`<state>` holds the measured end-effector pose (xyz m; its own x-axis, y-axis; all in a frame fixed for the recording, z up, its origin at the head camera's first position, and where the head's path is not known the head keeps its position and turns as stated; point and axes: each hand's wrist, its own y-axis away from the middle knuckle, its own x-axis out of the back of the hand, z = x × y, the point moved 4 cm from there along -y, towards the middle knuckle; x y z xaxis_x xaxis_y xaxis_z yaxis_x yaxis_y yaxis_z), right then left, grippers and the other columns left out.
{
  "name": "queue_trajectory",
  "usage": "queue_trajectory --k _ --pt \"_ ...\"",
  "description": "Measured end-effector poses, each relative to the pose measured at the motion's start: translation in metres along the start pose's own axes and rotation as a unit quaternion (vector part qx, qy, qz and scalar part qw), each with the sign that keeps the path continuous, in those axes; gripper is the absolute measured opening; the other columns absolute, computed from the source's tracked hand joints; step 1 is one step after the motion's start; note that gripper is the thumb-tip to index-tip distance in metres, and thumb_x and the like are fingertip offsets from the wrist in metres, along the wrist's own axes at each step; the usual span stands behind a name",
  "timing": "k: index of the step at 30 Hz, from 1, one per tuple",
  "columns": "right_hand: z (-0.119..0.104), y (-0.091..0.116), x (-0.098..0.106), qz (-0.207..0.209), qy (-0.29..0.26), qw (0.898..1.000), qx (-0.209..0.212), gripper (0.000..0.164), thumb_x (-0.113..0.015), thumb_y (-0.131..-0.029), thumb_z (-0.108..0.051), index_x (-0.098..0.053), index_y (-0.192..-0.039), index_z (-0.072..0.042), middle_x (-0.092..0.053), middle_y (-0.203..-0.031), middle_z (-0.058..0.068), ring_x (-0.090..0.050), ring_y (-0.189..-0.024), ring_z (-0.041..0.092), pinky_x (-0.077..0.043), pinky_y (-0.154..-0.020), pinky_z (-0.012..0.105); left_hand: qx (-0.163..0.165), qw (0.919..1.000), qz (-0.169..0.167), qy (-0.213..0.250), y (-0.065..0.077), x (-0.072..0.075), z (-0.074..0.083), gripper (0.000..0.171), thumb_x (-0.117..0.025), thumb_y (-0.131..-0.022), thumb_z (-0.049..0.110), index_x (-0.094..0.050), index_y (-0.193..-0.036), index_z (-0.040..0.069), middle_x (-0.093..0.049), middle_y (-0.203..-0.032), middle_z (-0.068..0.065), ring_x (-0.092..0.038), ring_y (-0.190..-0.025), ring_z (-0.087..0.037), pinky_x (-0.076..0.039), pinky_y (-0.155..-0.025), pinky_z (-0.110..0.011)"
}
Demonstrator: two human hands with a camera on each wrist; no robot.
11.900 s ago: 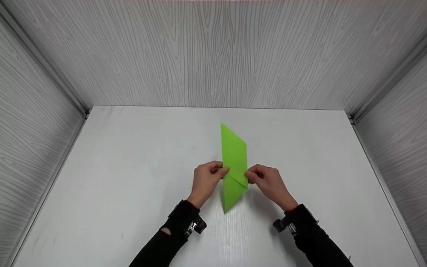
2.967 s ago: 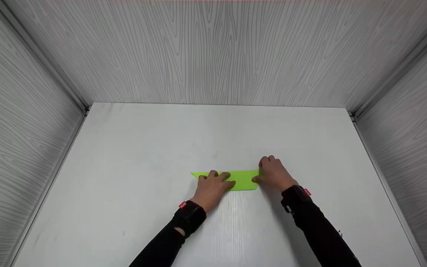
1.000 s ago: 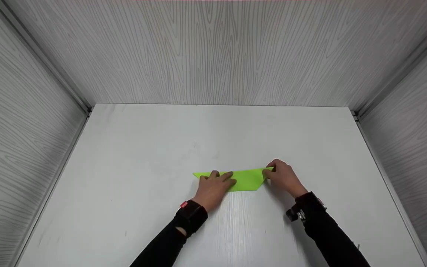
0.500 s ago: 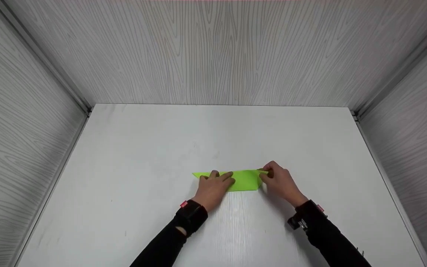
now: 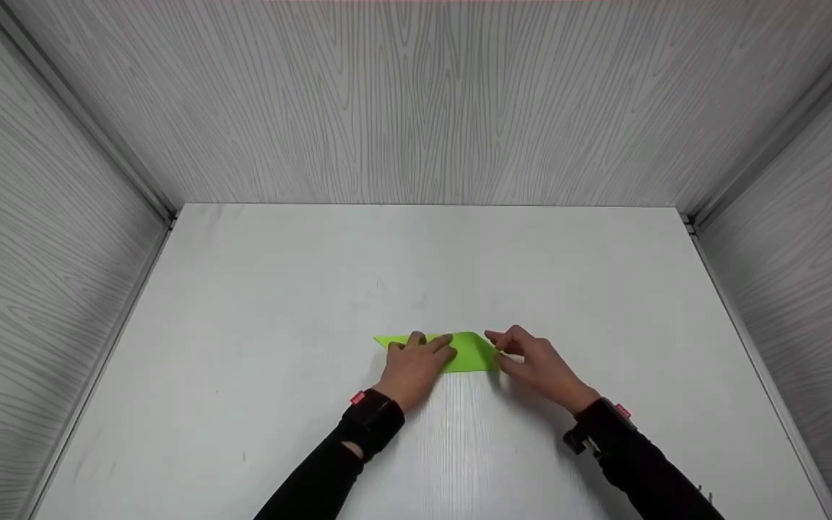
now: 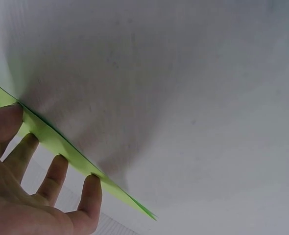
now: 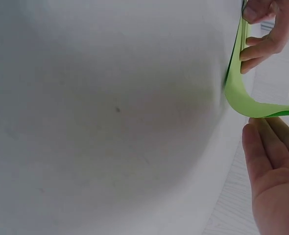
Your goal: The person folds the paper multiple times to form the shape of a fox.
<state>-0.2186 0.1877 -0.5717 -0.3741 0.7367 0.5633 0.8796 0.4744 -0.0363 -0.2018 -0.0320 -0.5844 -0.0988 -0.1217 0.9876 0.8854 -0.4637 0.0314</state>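
Note:
A folded strip of lime-green paper (image 5: pixel 470 354) lies across the middle of the white table. My left hand (image 5: pixel 416 368) rests on its left part with spread fingers, the fingertips pressing the paper down, as the left wrist view also shows along the strip (image 6: pixel 81 160). With thumb and fingers my right hand (image 5: pixel 540 367) pinches the right end. That end is raised off the table and bends in a smooth curve, plain in the right wrist view of the paper (image 7: pixel 240 100). A pointed tip sticks out left of the left hand.
The white table (image 5: pixel 279 289) is bounded by a back wall (image 5: pixel 416 108) and two side walls of grey wood-grain panel. Black sleeves and wrist-worn cameras cover both forearms.
The right hand has drawn the paper's right end up and leftward, so it now curls over. The left hand holds its place. Much earlier, the strip stood upright between both hands.

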Motion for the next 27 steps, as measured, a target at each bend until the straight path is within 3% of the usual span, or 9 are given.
queue_trajectory --k 11,18,24,27 --pt "-0.01 0.002 -0.014 -0.027 0.048 0.995 0.078 0.012 -0.065 -0.101 0.001 -0.058 -0.102 -0.009 -0.067 -0.142 0.018 -0.067 -0.13 0.035 -0.059 -0.099 0.05 0.005 1.0 -0.005 0.004 0.0 0.003 0.001 0.037 -0.053 -0.108 0.012 -0.064 -0.14 0.027 -0.054 -0.16 0.004 -0.055 -0.133 -0.032 -0.055 -0.089 -0.056" --pt "-0.015 0.005 -0.019 -0.042 0.083 0.993 0.071 0.009 -0.064 -0.1 0.001 -0.062 -0.101 -0.008 -0.068 -0.142 0.017 -0.068 -0.13 0.035 -0.058 -0.102 0.049 0.013 0.9997 -0.019 0.012 -0.003 0.004 0.0 0.039 -0.05 -0.109 0.01 -0.063 -0.142 0.027 -0.052 -0.161 0.005 -0.054 -0.134 -0.032 -0.055 -0.09 -0.056" --pt "-0.019 0.005 -0.024 -0.056 0.111 0.989 0.084 0.009 -0.069 -0.099 -0.003 -0.064 -0.102 -0.009 -0.08 -0.119 0.013 -0.075 -0.118 0.029 -0.061 -0.097 0.047 0.02 0.9993 -0.019 0.025 -0.004 0.003 -0.001 0.04 -0.048 -0.11 0.009 -0.062 -0.142 0.027 -0.052 -0.161 0.006 -0.054 -0.135 -0.032 -0.054 -0.09 -0.056" --pt "-0.02 0.005 -0.027 -0.067 0.123 0.986 0.094 0.012 -0.07 -0.099 -0.003 -0.065 -0.108 -0.009 -0.08 -0.115 0.009 -0.076 -0.112 0.025 -0.062 -0.093 0.042 0.023 0.999 -0.02 0.033 -0.004 0.004 0.0 0.04 -0.047 -0.11 0.01 -0.061 -0.143 0.026 -0.053 -0.161 0.006 -0.053 -0.136 -0.032 -0.054 -0.09 -0.056"
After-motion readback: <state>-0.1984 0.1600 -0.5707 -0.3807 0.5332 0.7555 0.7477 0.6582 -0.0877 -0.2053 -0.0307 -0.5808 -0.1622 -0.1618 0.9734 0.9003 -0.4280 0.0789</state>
